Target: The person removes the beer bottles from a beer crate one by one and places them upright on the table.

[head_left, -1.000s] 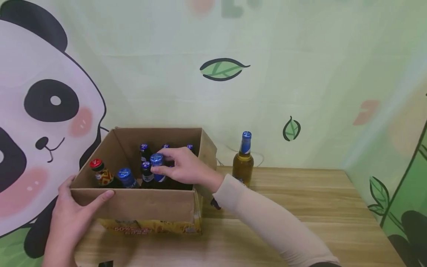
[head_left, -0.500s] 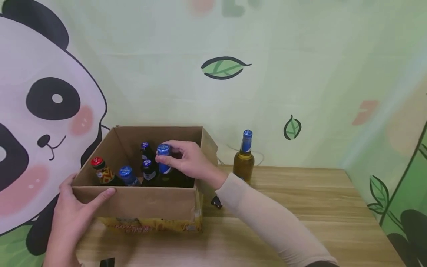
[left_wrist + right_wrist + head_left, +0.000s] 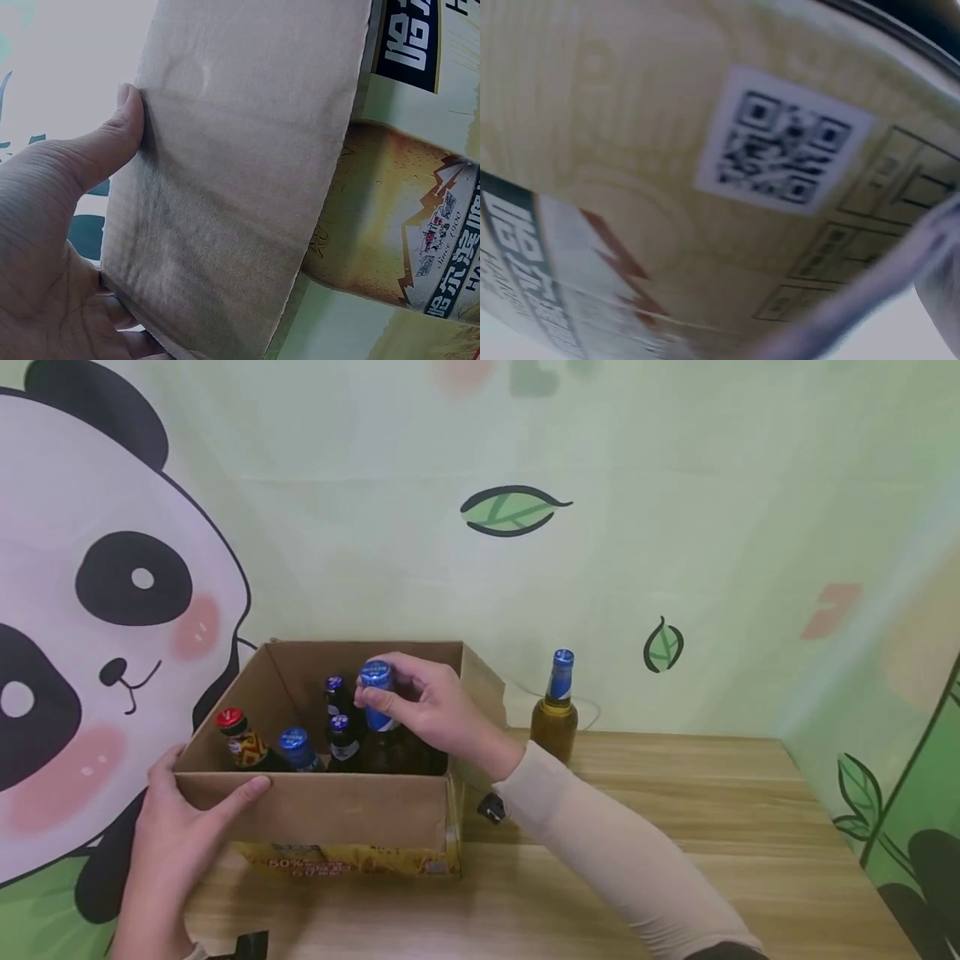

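Note:
My right hand [image 3: 427, 697] pinches the neck of a blue-capped beer bottle [image 3: 377, 675], which stands up out of the cardboard box [image 3: 315, 810]. The bottle's lower body is hidden by the box's front. At the near left corner, my left hand [image 3: 187, 827] grips the box's edge, its thumb over the front flap. In the left wrist view the left thumb [image 3: 124, 124] lies along the edge of the brown flap [image 3: 232, 150]. The right wrist view shows mostly the printed box side [image 3: 652, 135].
Inside the box stand a red-capped bottle [image 3: 243, 743], another blue-capped bottle [image 3: 298, 749] and dark bottles [image 3: 343, 745] with blue caps. An amber beer bottle [image 3: 553, 722] stands on the wooden table [image 3: 690, 827] to the right. A small black object [image 3: 492, 808] lies beside the box.
My right hand has raised the blue-capped beer bottle and shifted it slightly right. My left hand keeps its grip on the box's corner. The head view has shifted a little.

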Demonstrator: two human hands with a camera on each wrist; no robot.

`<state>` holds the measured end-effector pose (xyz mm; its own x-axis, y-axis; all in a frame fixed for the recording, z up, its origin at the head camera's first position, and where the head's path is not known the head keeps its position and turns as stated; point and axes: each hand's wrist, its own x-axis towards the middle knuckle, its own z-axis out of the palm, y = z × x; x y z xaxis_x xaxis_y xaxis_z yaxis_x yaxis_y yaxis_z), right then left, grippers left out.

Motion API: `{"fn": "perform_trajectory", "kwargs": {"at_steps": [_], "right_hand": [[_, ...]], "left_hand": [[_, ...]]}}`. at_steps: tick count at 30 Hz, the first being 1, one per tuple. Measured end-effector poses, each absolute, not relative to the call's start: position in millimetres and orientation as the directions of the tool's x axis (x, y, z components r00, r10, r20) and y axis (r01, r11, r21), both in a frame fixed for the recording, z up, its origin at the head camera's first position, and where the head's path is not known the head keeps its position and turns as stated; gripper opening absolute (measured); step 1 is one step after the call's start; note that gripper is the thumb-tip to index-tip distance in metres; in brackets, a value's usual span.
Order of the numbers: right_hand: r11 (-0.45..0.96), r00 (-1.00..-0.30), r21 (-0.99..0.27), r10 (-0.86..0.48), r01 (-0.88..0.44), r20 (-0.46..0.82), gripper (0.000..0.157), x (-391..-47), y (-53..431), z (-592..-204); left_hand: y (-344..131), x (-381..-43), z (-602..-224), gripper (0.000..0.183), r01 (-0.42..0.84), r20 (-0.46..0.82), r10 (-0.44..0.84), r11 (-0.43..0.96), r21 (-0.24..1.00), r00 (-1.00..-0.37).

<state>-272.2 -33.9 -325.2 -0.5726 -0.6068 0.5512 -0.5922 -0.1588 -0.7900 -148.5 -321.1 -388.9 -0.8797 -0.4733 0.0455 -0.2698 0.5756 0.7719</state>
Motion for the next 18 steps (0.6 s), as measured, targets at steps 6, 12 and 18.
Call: {"fn": "perform_trajectory", "kwargs": {"at_steps": [6,12,18], "right_hand": [[-0.186,-0.574,-0.786,-0.588,-0.589,0.569,0.019,-269.6,-31.8,-315.8],[-0.187,-0.569,-0.777,-0.582,-0.602,0.581,0.021,-266.4,-24.9,-302.7],[-0.25,-0.518,-0.696,-0.512,-0.673,0.685,0.025,-261.7,-14.3,-272.0]], "left_hand": [[-321.1,-149.2,-389.5,0.122,-0.254,0.059,-0.461,0.586,0.769,-0.886],[-321.1,-148.5,-389.6,0.121,-0.25,0.064,-0.457,0.593,0.766,-0.887],[-321.5,-148.0,-387.8,0.121,-0.248,0.072,-0.46,0.597,0.763,-0.885]]}}
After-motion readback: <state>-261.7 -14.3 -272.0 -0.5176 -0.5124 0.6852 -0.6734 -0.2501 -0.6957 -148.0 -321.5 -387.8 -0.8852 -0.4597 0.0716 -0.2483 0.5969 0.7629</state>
